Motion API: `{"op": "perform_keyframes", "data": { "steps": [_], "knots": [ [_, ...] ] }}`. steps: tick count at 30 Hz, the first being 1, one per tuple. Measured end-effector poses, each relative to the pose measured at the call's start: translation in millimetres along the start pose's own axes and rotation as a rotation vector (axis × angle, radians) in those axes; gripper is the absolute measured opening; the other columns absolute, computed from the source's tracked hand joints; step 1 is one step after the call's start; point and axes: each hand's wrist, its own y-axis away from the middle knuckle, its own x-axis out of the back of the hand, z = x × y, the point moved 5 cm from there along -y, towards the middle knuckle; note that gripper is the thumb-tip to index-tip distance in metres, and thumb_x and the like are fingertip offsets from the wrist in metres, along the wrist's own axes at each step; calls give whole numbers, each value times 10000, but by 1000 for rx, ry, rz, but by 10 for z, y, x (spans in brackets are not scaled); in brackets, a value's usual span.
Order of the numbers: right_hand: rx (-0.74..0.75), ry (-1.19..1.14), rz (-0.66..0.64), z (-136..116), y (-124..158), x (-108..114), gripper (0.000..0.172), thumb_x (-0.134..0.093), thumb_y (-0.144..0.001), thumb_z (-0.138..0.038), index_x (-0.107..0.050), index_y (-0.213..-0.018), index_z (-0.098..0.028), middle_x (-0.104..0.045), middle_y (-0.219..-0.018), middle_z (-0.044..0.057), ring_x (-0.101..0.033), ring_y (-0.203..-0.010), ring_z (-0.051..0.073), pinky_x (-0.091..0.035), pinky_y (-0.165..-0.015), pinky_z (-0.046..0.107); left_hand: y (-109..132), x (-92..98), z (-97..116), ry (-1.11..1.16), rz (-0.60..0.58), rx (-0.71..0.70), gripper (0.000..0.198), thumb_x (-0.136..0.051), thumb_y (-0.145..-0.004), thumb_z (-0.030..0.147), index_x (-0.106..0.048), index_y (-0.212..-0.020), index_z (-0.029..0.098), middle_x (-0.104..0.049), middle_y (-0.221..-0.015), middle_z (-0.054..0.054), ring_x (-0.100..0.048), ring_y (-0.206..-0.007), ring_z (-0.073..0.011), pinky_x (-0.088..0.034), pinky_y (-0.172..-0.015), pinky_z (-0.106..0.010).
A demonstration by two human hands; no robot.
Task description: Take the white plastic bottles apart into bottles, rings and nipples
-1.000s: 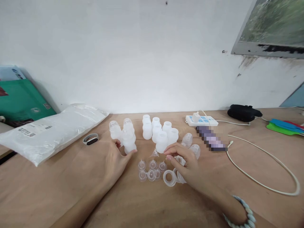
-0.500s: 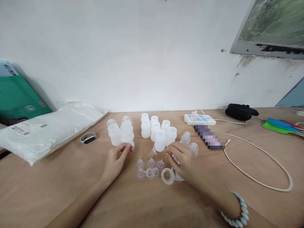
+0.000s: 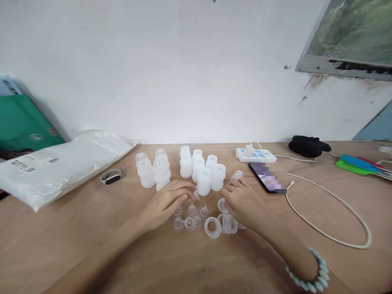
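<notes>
My left hand (image 3: pixel 171 203) stretches to the right with thumb and fingers apart. Its fingertips are beside a clear nipple (image 3: pixel 196 195) lying in front of the white bottles (image 3: pixel 204 181), which stand upright without tops. Below the fingers are several more clear nipples (image 3: pixel 192 210), partly covered by the hand. My right hand (image 3: pixel 241 200) hovers palm down over translucent rings (image 3: pixel 212 227) and clear caps (image 3: pixel 238 174), fingers loosely bent and apart. No object shows in it; its palm side is hidden. Left of the open bottles stand capped bottles (image 3: pixel 147 173).
A white plastic parcel (image 3: pixel 70 163) and a fitness band (image 3: pixel 110 177) lie to the left. On the right are a phone (image 3: pixel 265 177), a power strip (image 3: pixel 256 154), a looped white cable (image 3: pixel 333 196), a black case (image 3: pixel 309 146) and coloured spatulas (image 3: pixel 361 163). A wall rises behind.
My left hand has moved right from the capped bottles to the loose nipple, its fingers now extended. My right hand has shifted slightly right, uncovering more rings.
</notes>
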Motion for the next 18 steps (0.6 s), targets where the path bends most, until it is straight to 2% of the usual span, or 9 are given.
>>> {"op": "perform_keyframes", "data": {
  "steps": [3,6,10,14,18],
  "knots": [
    [38,-25,-74,-35,10,-23,145,-583,-794,-41,-663,-824,-158,-741,-875,87,-607,-910,272,-349,-827,404,-171,-43,39,-46,-148,9,384,-329,-1028,285,-710,-1017,239,-713,-1151,-46,-644,-1103,-235,-494,-962,-368],
    [74,-51,-118,-48,19,-44,97,-595,-847,-102,-663,-811,-160,-739,-866,76,-625,-912,260,-365,-839,402,-269,-98,45,-122,-221,-7,394,-349,-1020,280,-735,-955,236,-736,-1087,-38,-668,-1042,-247,-503,-892,-361],
    [102,-32,-156,-37,14,-90,83,-627,-886,-178,-676,-823,-155,-727,-850,77,-647,-885,259,-397,-847,405,-298,-175,57,-206,-297,-56,412,-363,-1006,264,-736,-840,213,-711,-1103,-49,-677,-971,-247,-498,-841,-345],
    [130,-34,-184,-35,-4,-141,53,-678,-861,-190,-679,-825,-150,-724,-867,68,-655,-876,251,-422,-835,382,-302,-162,76,-296,-325,-76,442,-353,-1005,285,-708,-759,191,-675,-996,-63,-655,-896,-234,-490,-801,-335],
    [136,-66,-220,-38,-8,-143,63,-667,-869,-198,-677,-843,-142,-722,-892,75,-651,-903,248,-431,-850,373,-252,-50,49,-266,-275,-10,417,-361,-1008,314,-726,-863,174,-640,-1077,-80,-621,-975,-244,-482,-846,-346]
  ]
}}
